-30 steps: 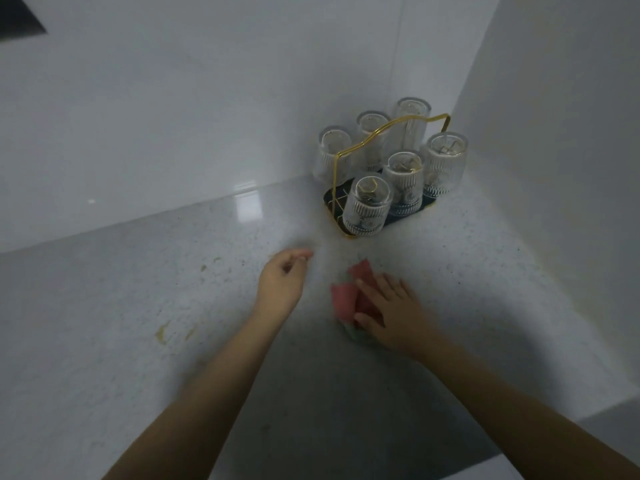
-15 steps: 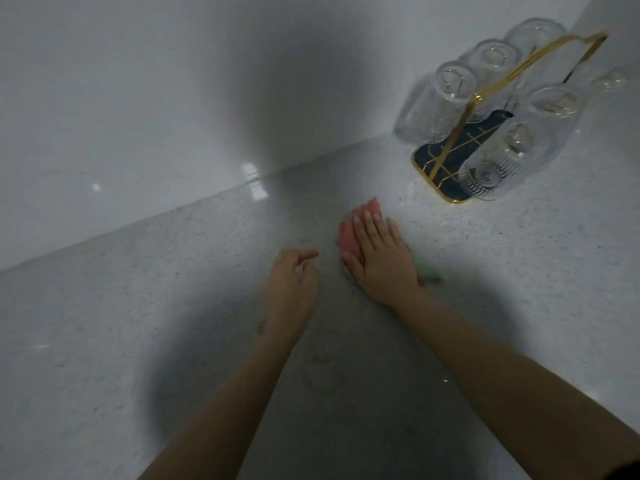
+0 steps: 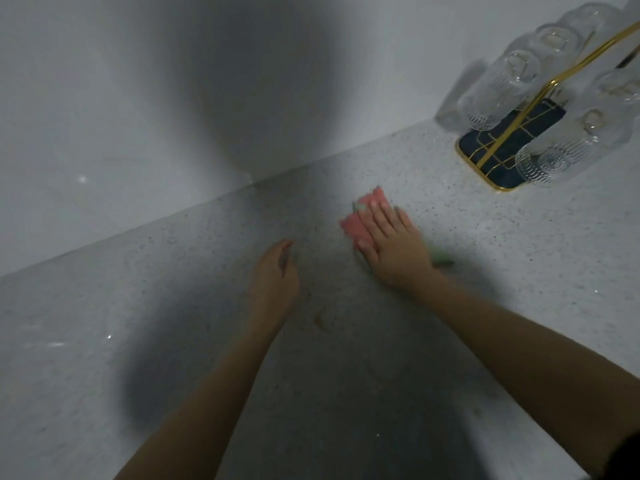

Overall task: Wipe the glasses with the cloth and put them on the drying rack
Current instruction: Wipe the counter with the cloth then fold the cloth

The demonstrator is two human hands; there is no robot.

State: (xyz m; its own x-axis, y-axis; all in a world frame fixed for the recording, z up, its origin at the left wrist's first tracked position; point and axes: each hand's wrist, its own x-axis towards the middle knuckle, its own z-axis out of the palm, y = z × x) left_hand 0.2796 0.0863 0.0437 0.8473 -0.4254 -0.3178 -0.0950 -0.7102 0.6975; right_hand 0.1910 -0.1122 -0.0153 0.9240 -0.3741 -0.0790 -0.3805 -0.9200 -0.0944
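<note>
The right hand [image 3: 394, 245] lies flat on top of the cloth [image 3: 353, 225], with its fingers [image 3: 375, 211] straight and close side by side, pressing the cloth down on the counter [image 3: 173, 306]. It does not pinch or curl round the cloth. The cloth is pink, with a bit of green poking out under the hand on the far side from the thumb. Most of the cloth is hidden under the palm, and its pink edge sticks out past the fingertips and beside the thumb. The left hand [image 3: 275, 275] is just beside the right hand, on the thumb side, apart from it and apart from the cloth. Its fingers are loosely curled and hold nothing; whether it touches the counter I cannot tell. The drying rack [image 3: 485, 164] stands well past the right hand's fingertips and off to its little-finger side, in the corner by the white wall [image 3: 138, 98]. The rack has a dark base with a gold rim and a gold wire handle [image 3: 581, 64]. The glasses [image 3: 495, 95] sit upside down on the rack, on both sides of the handle. They are clear with ribbed sides. Neither hand touches the glasses or the rack. A dark shadow falls on the counter around both arms.
</note>
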